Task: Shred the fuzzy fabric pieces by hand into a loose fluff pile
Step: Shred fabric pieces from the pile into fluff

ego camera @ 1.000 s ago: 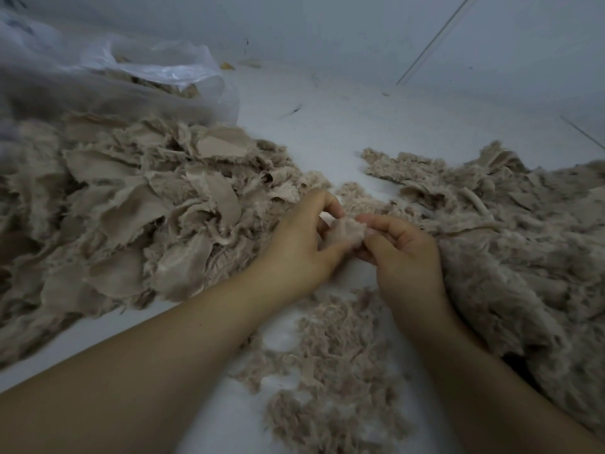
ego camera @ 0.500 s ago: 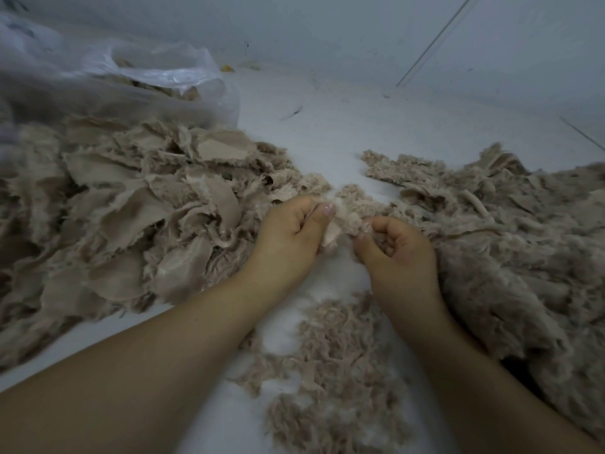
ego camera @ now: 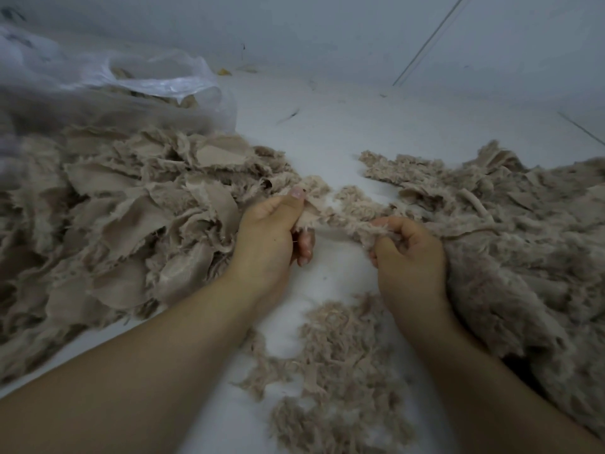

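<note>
A clear plastic bag (ego camera: 147, 83) lies crumpled at the far left on the white floor (ego camera: 327, 132). Behind it rises a pale wall (ego camera: 294, 27). A small yellow scrap (ego camera: 224, 72) sits where wall meets floor, just right of the bag.

The beige fuzzy strip (ego camera: 340, 221) stretches taut between my hands, one end pinched at about 9 o'clock, the other bunched at 3 o'clock. Below it, toward 6 o'clock, the loose fluff pile (ego camera: 334, 365) lies scattered on the white floor. Torn flat-backed pieces (ego camera: 137, 208) heap at 9 o'clock; a shaggy mound of fuzzy fabric (ego camera: 523, 240) spreads at 3 o'clock.
</note>
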